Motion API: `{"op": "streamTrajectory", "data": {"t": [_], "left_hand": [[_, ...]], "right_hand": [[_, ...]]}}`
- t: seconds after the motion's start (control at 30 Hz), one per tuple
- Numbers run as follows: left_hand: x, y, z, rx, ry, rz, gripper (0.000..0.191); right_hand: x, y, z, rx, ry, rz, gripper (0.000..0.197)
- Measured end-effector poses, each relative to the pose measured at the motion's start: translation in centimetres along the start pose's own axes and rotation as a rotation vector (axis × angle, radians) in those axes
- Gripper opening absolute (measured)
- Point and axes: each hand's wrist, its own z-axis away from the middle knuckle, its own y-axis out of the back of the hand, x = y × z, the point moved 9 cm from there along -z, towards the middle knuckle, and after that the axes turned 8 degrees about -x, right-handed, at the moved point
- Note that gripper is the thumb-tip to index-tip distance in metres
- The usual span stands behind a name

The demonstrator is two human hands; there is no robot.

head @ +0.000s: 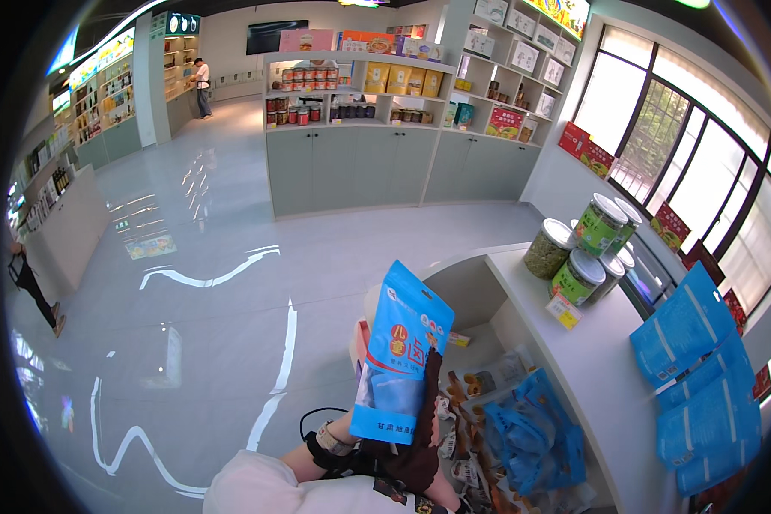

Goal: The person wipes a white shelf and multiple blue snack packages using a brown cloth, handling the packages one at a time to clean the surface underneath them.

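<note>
A blue stand-up pouch (401,360) with a clear window and printed writing is held upright in front of me. My left hand (345,427), with a band at the wrist, reaches up behind its lower edge; the fingers are hidden by the pouch. A dark brown, jagged-edged item (424,424), perhaps cloth or a wrapper, lies against the pouch's right side. Behind that item, my right hand (435,429) is mostly covered, so its grip cannot be seen. Something pink (362,340) shows partly behind the pouch's left edge.
To the right, a curved white counter (520,289) carries stacked lidded jars (578,273), a price tag and blue pouches (694,385). Its open bin holds crumpled blue packs (533,437) and small wrapped snacks (466,472). Shelving (360,167) stands ahead; a person (202,87) is far left, another nearer.
</note>
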Motion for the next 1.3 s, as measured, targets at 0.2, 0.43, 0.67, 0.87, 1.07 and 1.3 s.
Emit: {"op": "streamTrajectory", "data": {"t": [0.2, 0.43, 0.67, 0.87, 1.07, 1.3], "left_hand": [[-1.8, -2.8, -0.1, -0.004, -0.022, -0.084, 0.061], [-0.2, -9.3, -1.9, -0.005, -0.337, -0.924, 0.087], [-0.1, -6.9, -3.1, 0.146, -0.454, -0.931, 0.096], [-6.5, -2.2, -2.7, -0.071, 0.067, -0.498, 0.06], [-7.4, -2.5, -4.5, 0.018, 0.155, -0.358, 0.057], [-7.8, -3.5, -5.9, 0.035, 0.25, -0.394, 0.058]], "right_hand": [[1.6, 0.4, 1.4, -0.016, 0.053, -0.151, 0.072], [6.8, 1.8, 5.9, 0.046, -0.219, -0.61, 0.062], [8.6, 2.1, 11.0, 0.207, -0.417, -0.948, 0.051], [8.1, 2.7, 14.5, 0.358, -0.483, -1.039, 0.042], [8.2, 2.7, 17.3, 0.528, -0.537, -1.065, 0.033], [8.8, 3.7, 19.0, 0.743, -0.593, -1.072, 0.024]]}}
